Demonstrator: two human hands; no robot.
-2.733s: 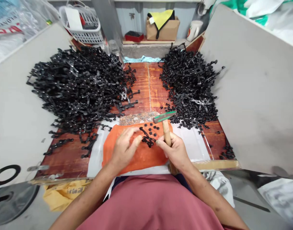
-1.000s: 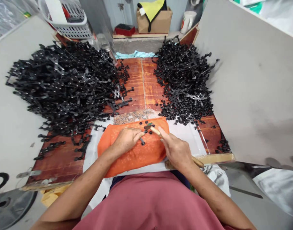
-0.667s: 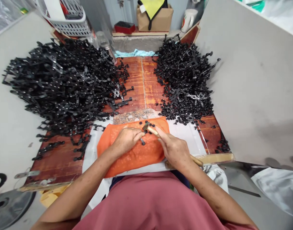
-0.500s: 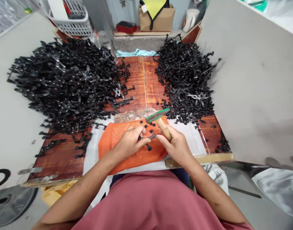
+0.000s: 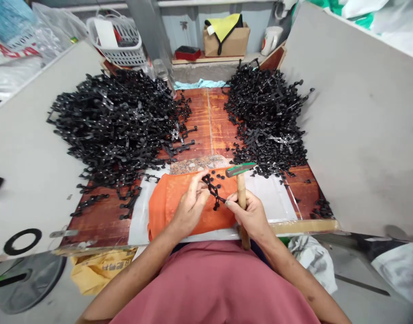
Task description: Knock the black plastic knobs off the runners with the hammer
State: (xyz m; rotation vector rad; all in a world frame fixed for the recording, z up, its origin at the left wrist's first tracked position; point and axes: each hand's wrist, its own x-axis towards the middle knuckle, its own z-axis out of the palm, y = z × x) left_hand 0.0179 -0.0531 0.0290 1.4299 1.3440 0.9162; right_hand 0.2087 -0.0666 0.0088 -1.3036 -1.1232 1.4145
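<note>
My left hand pinches one end of a small black cross-shaped metal part held above an orange cloth. My right hand is wrapped round the wooden handle of a hammer with a green head, held upright, and its fingertips touch the other end of the part. Several small black round pieces lie on the cloth by a speckled stone slab.
A big heap of black metal parts lies at the left, a smaller heap at the right, on a reddish wooden board. Grey panels wall both sides. A white basket, cardboard box and mug stand behind.
The hammer head came up off the cloth and now stands upright. Both hands lifted a black part from the cloth and hold it between them.
</note>
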